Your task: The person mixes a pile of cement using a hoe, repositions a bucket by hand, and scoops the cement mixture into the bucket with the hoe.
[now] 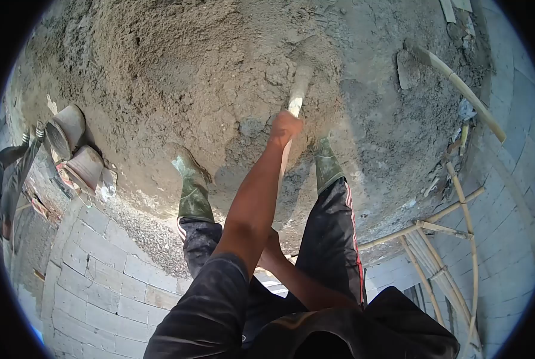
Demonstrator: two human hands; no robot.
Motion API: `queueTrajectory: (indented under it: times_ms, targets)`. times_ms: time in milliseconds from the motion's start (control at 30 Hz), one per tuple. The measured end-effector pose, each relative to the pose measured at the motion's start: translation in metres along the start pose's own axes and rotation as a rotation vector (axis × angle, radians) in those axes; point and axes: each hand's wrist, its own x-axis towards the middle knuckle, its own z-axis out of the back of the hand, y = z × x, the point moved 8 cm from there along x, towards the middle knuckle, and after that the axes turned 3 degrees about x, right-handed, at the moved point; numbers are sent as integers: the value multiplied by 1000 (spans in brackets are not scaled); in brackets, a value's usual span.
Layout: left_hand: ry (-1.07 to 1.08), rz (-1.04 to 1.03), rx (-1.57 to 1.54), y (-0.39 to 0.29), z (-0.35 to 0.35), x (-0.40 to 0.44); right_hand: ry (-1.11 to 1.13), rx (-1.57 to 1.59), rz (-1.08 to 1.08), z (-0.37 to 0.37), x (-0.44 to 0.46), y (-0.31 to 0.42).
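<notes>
My left hand [286,125] is stretched out in front of me, fingers closed round the pale wooden handle of a shovel [297,96]. The shovel's lower end runs forward into the wet grey-brown sand mix [219,78], which hides its blade. Closer to my body, my right hand [271,250] is closed at the rear of the handle, partly covered by my left forearm. My muddy green boots stand apart in the mix, the left boot [192,185] and the right boot [327,164] on either side of the handle.
Two buckets [83,167] lie at the left, near another person's legs [16,173]. A hoe [459,84] with a bamboo handle rests at the upper right. A bamboo frame [459,233] stands at the lower right. Grey paving blocks [100,257] border the mix.
</notes>
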Motion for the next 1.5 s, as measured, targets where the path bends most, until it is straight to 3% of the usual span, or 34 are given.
queueTrajectory:
  times_ms: [67,100,133,167,200,267,300,367,400,467,500,533,567,633,667,700,733,767,800,833,867,900,967,1033,1067,1100,1133,1200,1233,1267,1333,1400,1433,1500]
  targets:
    - [-128,110,-61,64,-4,-57,-81,-347,-174,45,-47,-34]
    - [-83,181,-271,102,-17,-84,-53,-500,-219,71,-60,-57]
    - [-71,297,-484,99,3,-133,-46,-789,57,84,-72,-58]
    - [-146,229,-548,97,24,-164,-40,-1057,338,86,-83,-55]
    - [-214,163,-603,94,47,-187,-33,-1061,331,88,-75,-60]
    - [-318,133,-653,47,131,-216,67,-969,521,72,-45,-46]
    - [-466,14,-635,22,178,-218,58,-1053,501,49,-16,-14]
    - [-650,-203,-793,-41,269,-203,125,-1009,804,-43,20,97]
    - [-743,-421,-838,-64,311,-181,170,-999,925,-86,37,144]
    - [-814,-659,-793,-101,371,-138,222,-1030,885,-154,61,214]
    - [-832,-618,-676,-96,381,-100,223,-1036,888,-150,73,215]
    - [-824,-574,-726,-78,375,-51,223,-1022,895,-141,89,212]
    - [-695,-334,-746,-42,340,-3,217,-1004,896,-129,99,207]
    - [-471,25,-731,26,241,33,120,-862,496,-57,90,143]
    - [-417,75,-870,59,188,42,40,-915,291,-28,60,126]
    - [-374,89,-903,74,145,16,54,-995,459,21,61,97]
    - [-363,168,-871,87,110,-18,-19,-993,457,41,29,82]
    - [-387,108,-899,94,83,-49,-74,-1083,433,79,15,61]
    - [-296,231,-910,99,57,-85,-98,-1188,451,109,0,46]
    - [-329,255,-947,110,46,-119,-123,-1316,541,125,-16,37]
    - [-356,281,-985,119,34,-147,-161,-1354,461,133,-26,26]
    - [-443,233,-1042,117,53,-173,-201,-1387,391,137,-30,17]
    - [-574,55,-1079,104,138,-220,-107,-1407,462,99,-10,27]
    - [-787,-179,-1236,96,239,-240,54,-1443,637,3,20,66]
    - [-885,-283,-1263,92,290,-241,148,-1411,892,-54,32,88]
    - [-964,-339,-1215,99,339,-230,232,-1444,840,-105,53,101]
    - [-980,-382,-1212,104,379,-211,331,-1351,938,-154,61,119]
    - [-1043,-259,-1112,123,417,-159,314,-1402,879,-172,82,122]
    - [-936,-193,-1091,150,403,-106,282,-1457,841,-179,89,125]
    - [-807,-2,-1159,169,350,-69,221,-1475,745,-152,90,122]
    - [-579,142,-1309,190,240,-31,109,-1552,641,-73,66,123]
    - [-472,213,-1353,184,159,-49,5,-1586,589,3,42,115]
    - [-462,126,-1337,170,134,-75,-78,-1601,582,26,18,109]
    - [-450,251,-1350,154,90,-126,-105,-1570,567,77,-21,92]
